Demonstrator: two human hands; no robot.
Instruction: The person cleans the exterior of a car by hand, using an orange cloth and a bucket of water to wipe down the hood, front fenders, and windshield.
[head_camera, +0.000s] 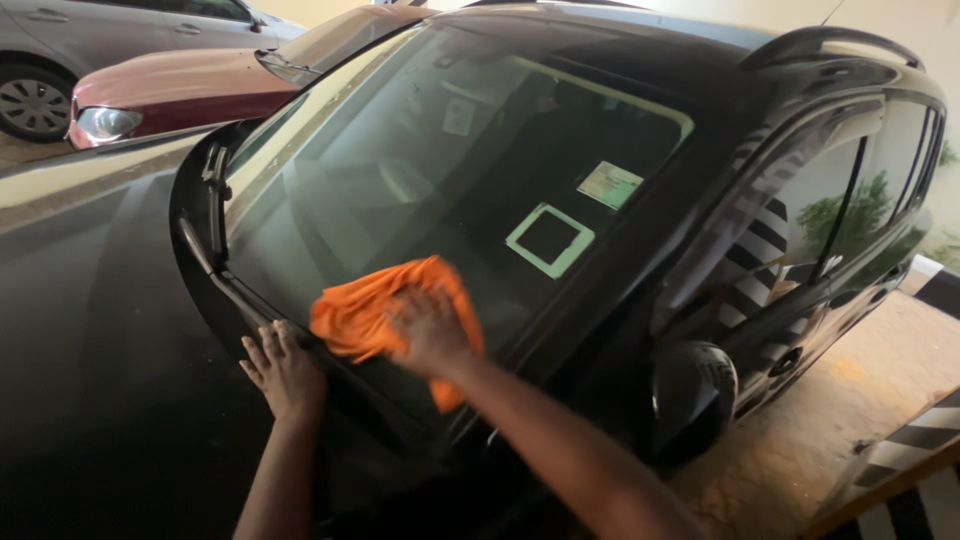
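Note:
My right hand (430, 328) presses an orange cloth (362, 310) flat against the lower part of a black car's windshield (420, 170). The hand is blurred. My left hand (283, 372) lies flat, fingers apart, on the rear edge of the black hood (90, 300), just beside the cloth and the wiper arm (215, 280). Two stickers, one a pale square frame (549, 240) and one a small pale label (609, 184), sit on the glass above my right hand.
The car's side mirror (693, 390) juts out to the right of my forearm. A dark red car (190, 85) and a grey car (60, 50) stand beyond the hood. A striped kerb (915, 440) borders the concrete floor at right.

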